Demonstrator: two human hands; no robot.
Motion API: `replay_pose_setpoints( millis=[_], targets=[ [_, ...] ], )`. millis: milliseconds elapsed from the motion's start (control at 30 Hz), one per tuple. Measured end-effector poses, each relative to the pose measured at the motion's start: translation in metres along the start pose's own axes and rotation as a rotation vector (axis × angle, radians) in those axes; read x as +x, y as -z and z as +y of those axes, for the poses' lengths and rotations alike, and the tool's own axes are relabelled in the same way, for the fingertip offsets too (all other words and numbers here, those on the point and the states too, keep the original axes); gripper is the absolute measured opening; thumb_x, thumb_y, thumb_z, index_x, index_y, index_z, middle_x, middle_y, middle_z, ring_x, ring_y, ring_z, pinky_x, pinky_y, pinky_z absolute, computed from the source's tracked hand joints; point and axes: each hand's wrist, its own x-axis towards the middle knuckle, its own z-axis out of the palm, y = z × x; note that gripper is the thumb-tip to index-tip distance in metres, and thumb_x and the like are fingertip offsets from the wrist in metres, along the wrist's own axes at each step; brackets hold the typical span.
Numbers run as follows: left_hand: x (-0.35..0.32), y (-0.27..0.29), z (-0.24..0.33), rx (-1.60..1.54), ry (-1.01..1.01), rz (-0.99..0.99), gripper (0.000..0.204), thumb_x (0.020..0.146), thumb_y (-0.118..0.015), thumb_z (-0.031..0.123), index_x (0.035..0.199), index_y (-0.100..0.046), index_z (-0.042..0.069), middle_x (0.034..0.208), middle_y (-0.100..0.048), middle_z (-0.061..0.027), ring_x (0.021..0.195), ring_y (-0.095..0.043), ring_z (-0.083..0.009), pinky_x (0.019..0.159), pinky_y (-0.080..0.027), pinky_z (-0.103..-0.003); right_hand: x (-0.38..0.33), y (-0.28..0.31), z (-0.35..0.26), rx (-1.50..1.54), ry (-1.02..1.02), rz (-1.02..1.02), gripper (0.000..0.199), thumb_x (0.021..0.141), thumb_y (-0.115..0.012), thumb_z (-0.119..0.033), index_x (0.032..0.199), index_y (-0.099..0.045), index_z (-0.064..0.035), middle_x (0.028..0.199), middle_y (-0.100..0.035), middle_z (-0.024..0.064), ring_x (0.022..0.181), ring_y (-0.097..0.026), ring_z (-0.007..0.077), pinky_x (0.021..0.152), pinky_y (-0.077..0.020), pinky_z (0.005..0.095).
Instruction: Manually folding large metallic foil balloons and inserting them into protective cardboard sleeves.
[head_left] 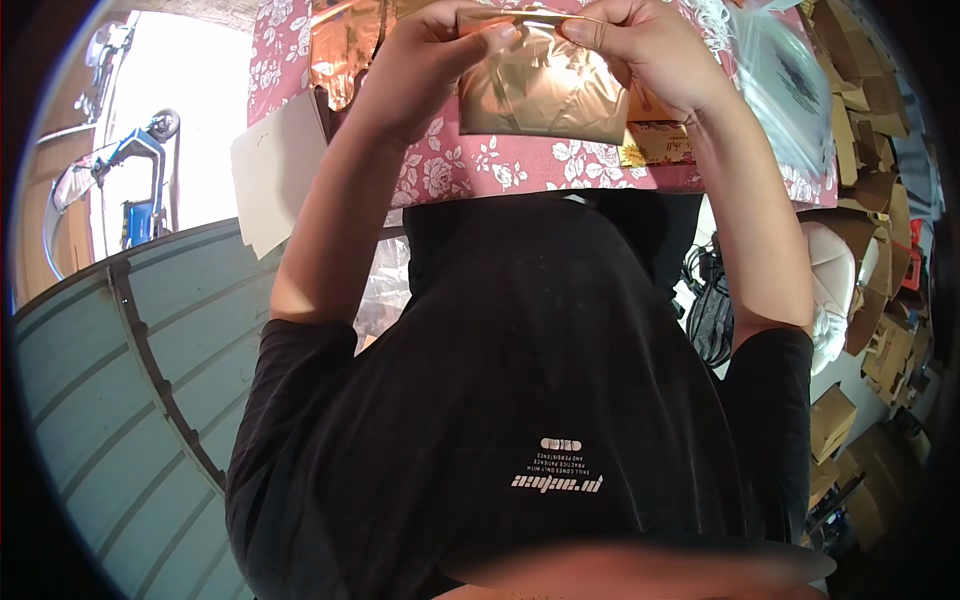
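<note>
Both my hands hold a shiny gold foil pouch [545,85] by its top edge, over a table with a pink flowered cloth [440,175]. My left hand [435,50] pinches the edge on its left part, thumb on top. On the right part, my right hand [650,50] pinches the same edge with thumb and fingers. The pouch hangs toward me, its surface wrinkled. Beneath my right wrist lies a flat orange and yellow printed packet [660,143], partly hidden by the pouch and hand.
Copper-coloured foil [340,55] lies at the table's left, beside white sheets [275,165] jutting past the edge. Clear plastic bags [785,90] lie at the right. Cardboard boxes [880,200] crowd the far right. A ribbed grey-green metal panel [120,370] stands at lower left.
</note>
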Motion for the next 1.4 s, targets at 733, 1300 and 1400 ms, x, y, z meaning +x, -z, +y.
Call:
replay_pose_setpoints(
  millis=[733,1300,1400],
  targets=[
    [0.074,-0.01,0.065,0.847,0.793,-0.301,0.025,0.098,-0.07,0.027,0.104,-0.074,0.003,0.084,-0.073,-0.0111,0.077,-0.067,-0.0211,0.074,-0.054,-0.037,-0.009,-0.009,-0.014,-0.095,0.09,0.036,0.011,0.099,-0.073,-0.013,0.099,-0.073,-0.0027,0.079,-0.07,-0.0011,0.067,-0.059,0.0066,0.06,-0.0464,0.0248],
    [-0.016,-0.033,0.04,0.109,0.881,0.299,0.023,0.099,-0.073,0.022,0.109,-0.074,0.001,0.084,-0.069,0.0017,0.073,-0.059,-0.003,0.064,-0.047,-0.023,-0.037,0.003,0.04,0.299,0.057,0.045,0.026,0.101,-0.07,-0.016,0.122,-0.068,-0.0013,0.099,-0.076,0.0033,0.085,-0.071,0.0104,0.078,-0.057,0.0263],
    [-0.02,-0.046,0.036,0.226,0.739,0.461,0.021,0.098,-0.074,0.022,0.107,-0.074,0.002,0.082,-0.069,0.0033,0.071,-0.059,-0.0024,0.063,-0.048,-0.024,-0.035,-0.003,0.034,0.311,0.181,0.099,0.042,0.102,-0.071,-0.024,0.135,-0.059,-0.0018,0.107,-0.075,0.0057,0.093,-0.071,0.0135,0.084,-0.0579,0.0318]
  ],
)
